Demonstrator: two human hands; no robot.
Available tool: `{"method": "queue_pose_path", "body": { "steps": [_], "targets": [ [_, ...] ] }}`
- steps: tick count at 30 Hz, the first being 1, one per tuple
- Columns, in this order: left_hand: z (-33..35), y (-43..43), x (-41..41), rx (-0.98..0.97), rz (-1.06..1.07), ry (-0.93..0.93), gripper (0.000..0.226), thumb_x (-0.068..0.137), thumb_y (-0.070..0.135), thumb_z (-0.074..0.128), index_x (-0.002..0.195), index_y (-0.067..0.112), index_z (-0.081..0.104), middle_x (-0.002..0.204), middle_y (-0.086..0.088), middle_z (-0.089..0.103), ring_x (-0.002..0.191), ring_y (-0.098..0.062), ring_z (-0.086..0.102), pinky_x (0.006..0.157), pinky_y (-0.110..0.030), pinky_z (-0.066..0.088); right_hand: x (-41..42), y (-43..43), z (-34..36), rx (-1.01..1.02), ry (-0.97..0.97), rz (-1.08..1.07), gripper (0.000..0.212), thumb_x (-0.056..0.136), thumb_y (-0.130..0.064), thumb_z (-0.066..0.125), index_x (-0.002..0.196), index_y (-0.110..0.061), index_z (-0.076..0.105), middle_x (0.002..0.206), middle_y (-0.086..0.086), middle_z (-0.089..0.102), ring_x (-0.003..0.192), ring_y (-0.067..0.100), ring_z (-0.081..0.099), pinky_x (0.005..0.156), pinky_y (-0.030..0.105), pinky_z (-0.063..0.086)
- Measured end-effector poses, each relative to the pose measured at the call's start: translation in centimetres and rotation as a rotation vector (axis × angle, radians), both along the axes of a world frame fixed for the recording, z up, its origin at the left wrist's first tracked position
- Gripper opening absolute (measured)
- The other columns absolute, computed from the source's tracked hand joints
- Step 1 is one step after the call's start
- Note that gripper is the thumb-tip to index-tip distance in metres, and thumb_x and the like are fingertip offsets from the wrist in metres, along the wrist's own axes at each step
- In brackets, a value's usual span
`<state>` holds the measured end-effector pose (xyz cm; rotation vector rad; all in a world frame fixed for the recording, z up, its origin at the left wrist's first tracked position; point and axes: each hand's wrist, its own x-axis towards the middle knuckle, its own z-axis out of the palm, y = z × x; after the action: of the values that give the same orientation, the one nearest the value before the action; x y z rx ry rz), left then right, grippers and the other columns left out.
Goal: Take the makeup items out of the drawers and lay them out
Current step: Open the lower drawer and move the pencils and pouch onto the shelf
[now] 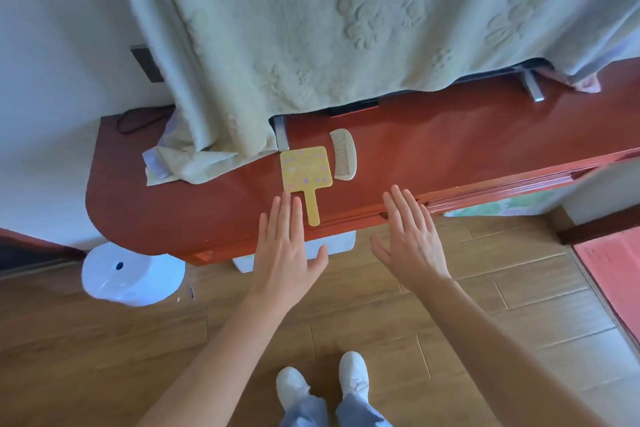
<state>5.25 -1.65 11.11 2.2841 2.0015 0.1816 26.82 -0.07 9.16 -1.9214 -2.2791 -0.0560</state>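
A yellow hand mirror [306, 170] with pink dots lies face down on the red wooden cabinet top [450, 146], its handle pointing toward me. A cream comb [343, 153] lies just right of it. My left hand [284, 246] hovers flat with straight fingers, fingertips near the mirror's handle. My right hand [412, 236] is spread open over the cabinet's front edge, to the right of the mirror. Neither hand holds anything. The drawers below the top are hidden from this angle.
A pale green towel [311, 28] drapes over a flat screen standing at the back of the cabinet, its corner spilling onto the top at left. A white round bin [131, 274] stands on the wooden floor at left. A white box [332, 243] sits under the cabinet.
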Motion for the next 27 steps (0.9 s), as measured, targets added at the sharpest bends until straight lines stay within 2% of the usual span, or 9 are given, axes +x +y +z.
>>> {"method": "queue_pose_path", "body": {
  "steps": [8,11,15,21,27],
  "targets": [
    [3.0,-2.1,9.2,0.015,-0.260,-0.034,0.079,0.085,0.051,0.030,0.142,-0.003,0.030,0.150,-0.021,0.030,0.139,-0.035,0.030,0.111,-0.047,0.024,7.4,-6.2,3.1,-0.042,-0.007,-0.222,0.073,0.085,-0.050,0.036,0.140,-0.002,0.035,0.147,0.015,0.038,0.136,0.029,0.035,0.111,0.041,0.027],
    [3.0,-2.9,12.6,-0.009,-0.281,-0.030,0.079,0.084,0.053,0.030,0.142,-0.002,0.032,0.149,-0.020,0.032,0.138,-0.034,0.031,0.110,-0.048,0.024,10.7,-7.6,3.8,-0.066,-0.010,-0.253,0.074,0.084,-0.051,0.036,0.138,-0.001,0.037,0.145,0.016,0.040,0.135,0.030,0.037,0.110,0.042,0.028],
    [2.0,-3.7,17.6,-0.039,-0.247,-0.041,0.078,0.084,0.053,0.031,0.141,-0.001,0.036,0.148,-0.020,0.035,0.137,-0.034,0.034,0.109,-0.048,0.025,16.9,-7.9,3.6,-0.104,-0.031,-0.230,0.074,0.083,-0.050,0.038,0.137,0.000,0.038,0.144,0.017,0.042,0.133,0.032,0.040,0.111,0.038,0.022],
    [0.0,-2.1,27.3,-0.066,-0.083,-0.020,0.079,0.086,0.054,0.027,0.144,0.000,0.029,0.150,-0.018,0.031,0.139,-0.032,0.028,0.111,-0.045,0.019,28.1,-4.2,2.9,-0.148,-0.050,-0.106,0.075,0.081,-0.050,0.038,0.136,0.001,0.041,0.142,0.018,0.044,0.132,0.033,0.041,0.108,0.039,0.023],
    [0.1,-0.3,36.1,-0.064,0.059,-0.038,0.076,0.085,0.049,0.038,0.139,-0.004,0.036,0.146,-0.022,0.037,0.136,-0.038,0.035,0.108,-0.050,0.024,36.5,-1.1,2.7,-0.168,-0.057,0.047,0.075,0.083,-0.052,0.037,0.138,-0.002,0.039,0.145,0.015,0.041,0.135,0.029,0.037,0.107,0.043,0.035]
  ]
}}
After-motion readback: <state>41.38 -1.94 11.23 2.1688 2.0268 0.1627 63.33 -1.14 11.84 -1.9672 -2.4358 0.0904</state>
